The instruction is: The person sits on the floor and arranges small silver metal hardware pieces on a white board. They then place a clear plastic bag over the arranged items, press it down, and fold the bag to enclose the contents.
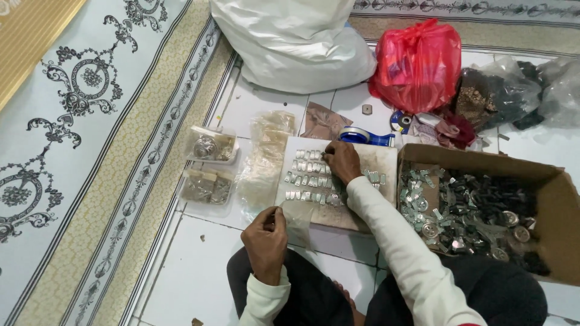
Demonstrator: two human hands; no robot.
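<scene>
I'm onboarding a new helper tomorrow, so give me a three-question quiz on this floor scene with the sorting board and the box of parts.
1. True or false: the right hand rests on the board among the rows of small metal pieces.
2. What lies right of the board? A) a cardboard box of metal parts B) a blue bucket C) a stack of plates
3. Fill in: the left hand pinches the edge of a clear ______ bag.

Key
1. True
2. A
3. plastic
</scene>
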